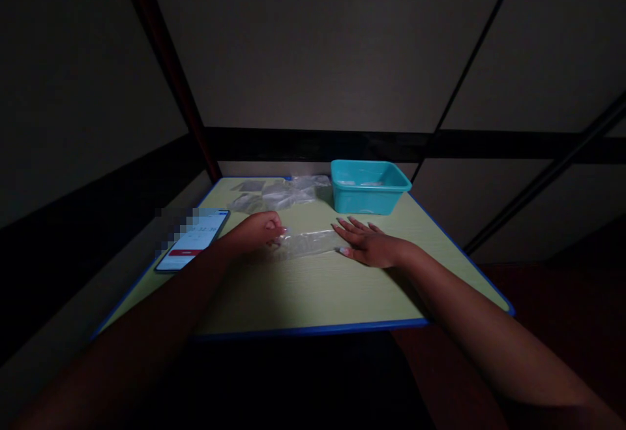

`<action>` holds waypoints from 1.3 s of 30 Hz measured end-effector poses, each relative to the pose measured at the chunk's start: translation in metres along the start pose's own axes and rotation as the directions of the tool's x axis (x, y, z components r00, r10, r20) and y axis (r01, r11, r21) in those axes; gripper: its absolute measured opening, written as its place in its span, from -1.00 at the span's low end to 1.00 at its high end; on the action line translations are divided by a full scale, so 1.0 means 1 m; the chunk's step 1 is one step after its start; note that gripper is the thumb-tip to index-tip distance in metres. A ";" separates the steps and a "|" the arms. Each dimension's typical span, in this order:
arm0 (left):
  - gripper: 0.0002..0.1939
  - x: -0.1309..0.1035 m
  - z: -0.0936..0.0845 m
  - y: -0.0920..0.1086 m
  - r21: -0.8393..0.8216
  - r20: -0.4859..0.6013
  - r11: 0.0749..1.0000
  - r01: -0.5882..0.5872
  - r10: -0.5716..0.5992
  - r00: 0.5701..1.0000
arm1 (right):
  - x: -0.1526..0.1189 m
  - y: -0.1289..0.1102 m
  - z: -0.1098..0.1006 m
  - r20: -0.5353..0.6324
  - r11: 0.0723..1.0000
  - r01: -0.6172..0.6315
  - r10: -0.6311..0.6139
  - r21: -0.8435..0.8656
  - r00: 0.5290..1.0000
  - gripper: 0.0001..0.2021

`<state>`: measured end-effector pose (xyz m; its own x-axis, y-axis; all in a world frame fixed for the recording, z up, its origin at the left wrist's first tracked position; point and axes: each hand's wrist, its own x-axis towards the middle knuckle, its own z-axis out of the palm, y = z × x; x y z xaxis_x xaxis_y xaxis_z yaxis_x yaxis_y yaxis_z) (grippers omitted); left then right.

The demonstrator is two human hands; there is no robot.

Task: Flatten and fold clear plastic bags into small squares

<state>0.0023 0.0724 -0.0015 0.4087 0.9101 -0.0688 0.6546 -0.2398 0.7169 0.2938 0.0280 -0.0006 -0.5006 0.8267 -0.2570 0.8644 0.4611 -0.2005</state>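
Observation:
A clear plastic bag (310, 243) lies stretched flat across the middle of the table. My left hand (261, 231) is closed, thumb and fingers pinched at the bag's left end. At the other end, my right hand (366, 242) rests palm down with its fingers spread, fingertips touching the bag's edge. Behind the left hand, several more clear plastic bags (288, 194) lie loosely spread and overlapping. A turquoise plastic basket (369, 201) stands just beyond my right hand, with something pale inside that I cannot make out.
The table (313, 299) has a pale yellow-green top and a blue rim. A phone (195, 241) with a lit screen lies at its left edge, beside my left forearm. Panelled walls (313, 45) rise behind the table and on the left.

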 end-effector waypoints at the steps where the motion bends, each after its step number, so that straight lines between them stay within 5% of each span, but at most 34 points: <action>1: -0.73 0.000 -0.001 0.000 0.008 -0.005 1.000 0.013 -0.013 1.000 | 0.000 0.000 0.000 -0.001 1.000 0.005 -0.005 0.002 1.000 -0.29; 6: -0.68 -0.004 -0.010 -0.001 0.262 0.005 0.965 0.024 -0.026 1.000 | 0.000 0.002 0.002 -0.009 1.000 0.008 -0.008 0.010 1.000 -0.29; 10: -0.83 -0.003 -0.015 -0.004 0.320 0.015 0.947 -0.043 0.041 0.999 | -0.001 0.003 0.002 -0.015 1.000 0.010 -0.010 0.017 1.000 -0.29; 18: -0.79 0.000 -0.010 0.000 0.448 -0.291 0.885 -0.124 0.275 0.916 | 0.000 0.001 0.000 0.010 1.000 0.000 0.000 -0.005 1.000 -0.29; 28: -0.85 -0.001 -0.009 -0.004 0.430 -0.009 0.882 -0.191 0.216 0.976 | 0.000 0.002 0.001 0.007 1.000 0.002 -0.002 -0.003 1.000 -0.31; 39: -0.90 -0.001 -0.017 -0.014 0.470 0.044 0.871 -0.144 0.139 0.989 | -0.001 0.001 -0.001 0.010 1.000 0.000 0.000 -0.024 1.000 -0.29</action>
<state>-0.0177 0.0805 0.0003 0.5237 0.8519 0.0009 0.8103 -0.4984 0.3081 0.2955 0.0278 0.0000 -0.5011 0.8234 -0.2663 0.8651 0.4691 -0.1776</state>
